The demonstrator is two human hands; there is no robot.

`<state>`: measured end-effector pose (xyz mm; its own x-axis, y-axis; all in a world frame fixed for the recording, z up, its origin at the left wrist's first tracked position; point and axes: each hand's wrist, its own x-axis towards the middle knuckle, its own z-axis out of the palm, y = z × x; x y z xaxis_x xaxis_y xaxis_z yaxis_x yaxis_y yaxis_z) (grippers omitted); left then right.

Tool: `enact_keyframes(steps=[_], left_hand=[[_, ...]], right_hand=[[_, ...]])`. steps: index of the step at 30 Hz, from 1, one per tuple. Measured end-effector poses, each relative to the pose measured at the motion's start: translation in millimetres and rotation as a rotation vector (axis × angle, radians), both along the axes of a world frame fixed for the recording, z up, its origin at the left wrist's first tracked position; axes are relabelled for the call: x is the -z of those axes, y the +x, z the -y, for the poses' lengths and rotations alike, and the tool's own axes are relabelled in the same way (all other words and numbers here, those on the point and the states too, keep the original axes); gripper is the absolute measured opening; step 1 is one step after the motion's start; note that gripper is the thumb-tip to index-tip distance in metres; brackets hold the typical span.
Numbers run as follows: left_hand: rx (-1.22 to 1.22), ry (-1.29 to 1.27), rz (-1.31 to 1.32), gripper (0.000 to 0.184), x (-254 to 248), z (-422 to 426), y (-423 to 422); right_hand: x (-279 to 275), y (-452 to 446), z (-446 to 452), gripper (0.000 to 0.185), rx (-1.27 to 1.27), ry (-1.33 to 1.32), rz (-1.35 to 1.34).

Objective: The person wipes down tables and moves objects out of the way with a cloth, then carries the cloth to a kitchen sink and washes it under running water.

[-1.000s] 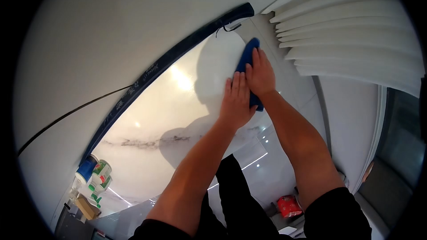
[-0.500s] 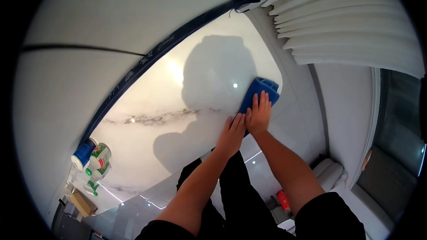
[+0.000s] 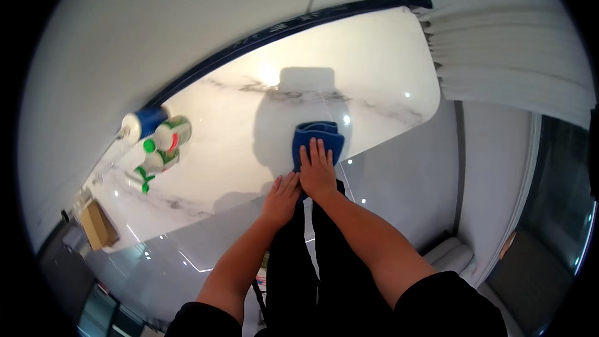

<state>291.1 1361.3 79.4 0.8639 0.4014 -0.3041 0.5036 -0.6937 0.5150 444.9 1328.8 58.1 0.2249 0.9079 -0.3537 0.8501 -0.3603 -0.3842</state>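
Observation:
A folded blue cloth (image 3: 319, 135) lies flat on the white marbled tabletop (image 3: 380, 68), near its front edge. My right hand (image 3: 318, 171) rests palm down on the cloth with its fingers stretched out. Just left of it, my left hand (image 3: 283, 200) also lies flat, fingers extended, at the cloth's lower left corner. Neither hand grips the cloth. The cloth's near end is partly hidden under my hands.
A blue and white canister (image 3: 145, 123), a green-capped white bottle (image 3: 173, 132) and a green-topped spray bottle (image 3: 156, 163) stand at the left. Beyond them sits a brown box (image 3: 98, 224). A dark blue strip (image 3: 231, 50) runs along the back edge; a pale curtain (image 3: 505, 59) hangs at right.
The cloth and both my hands have moved from the table's right end leftward to its middle front. My left hand has slid lower beside the right. The view has turned.

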Motion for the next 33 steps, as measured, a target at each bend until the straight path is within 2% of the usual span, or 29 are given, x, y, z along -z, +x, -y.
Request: enact_keyframes(steps=[4, 6, 7, 9, 10, 12, 13, 15, 20, 22, 24, 25, 27, 28, 30, 31, 32, 33], left_hand=[[-0.281, -0.088, -0.035, 0.043, -18, 11, -26], [-0.551, -0.168, 0.137, 0.045, -21, 23, -31], [-0.578, -0.165, 0.132, 0.045, -23, 31, -32], [-0.85, -0.326, 0.279, 0.042, -26, 48, -32], [-0.875, -0.327, 0.282, 0.042, -24, 62, -35], [-1.158, -0.425, 0.356, 0.039, -15, 96, -39], [-1.192, -0.426, 0.359, 0.039, -13, 111, -42], [-1.488, -0.623, 0.465, 0.035, -13, 132, -52], [-1.633, -0.567, 0.527, 0.031, -31, 159, -79], [-1.655, -0.537, 0.549, 0.03, -40, 167, -92], [-1.64, -0.524, 0.516, 0.031, -50, 168, -106], [-1.652, -0.527, 0.517, 0.031, -56, 172, -113], [-1.528, -0.432, 0.419, 0.031, -67, 171, -125], [-1.537, -0.422, 0.428, 0.031, -74, 175, -130], [-1.381, -0.311, 0.429, 0.04, -96, 181, -138], [-1.394, -0.299, 0.439, 0.04, -115, 182, -139], [-1.38, -0.286, 0.515, 0.047, -139, 184, -141], [-1.362, -0.265, 0.591, 0.054, -156, 187, -148]], right_hand=[[-12, -30, -32, 0.056, -0.284, 0.033, -0.065], [-15, -43, -38, 0.057, -0.358, 0.057, -0.072], [-16, -49, -37, 0.057, -0.392, 0.07, -0.07], [-18, -57, -33, 0.057, -0.442, 0.06, -0.087], [-20, -62, -29, 0.056, -0.468, 0.033, -0.132], [-23, -72, -17, 0.055, -0.517, -0.01, -0.175], [-24, -79, -7, 0.055, -0.549, -0.019, -0.178], [-25, -94, 8, 0.055, -0.5, -0.021, -0.207], [-28, -129, 43, 0.048, -0.442, 0.005, -0.261], [-14, -143, 63, 0.046, -0.406, 0.032, -0.301], [-2, -158, 78, 0.041, 0.146, -0.583, -0.97], [-4, -162, 89, 0.041, 0.139, -0.593, -0.965], [-15, -167, 101, 0.039, 0.54, -0.945, -1.481], [-34, -172, 102, 0.038, 0.633, -0.992, -1.563], [-63, -184, 101, 0.038, 0.657, -0.984, -1.632], [-72, -189, 103, 0.038, 0.695, -0.977, -1.704], [-67, -192, 100, 0.04, 0.681, -1.192, -1.707], [-81, -202, 95, 0.04, 0.649, -1.199, -1.701]])
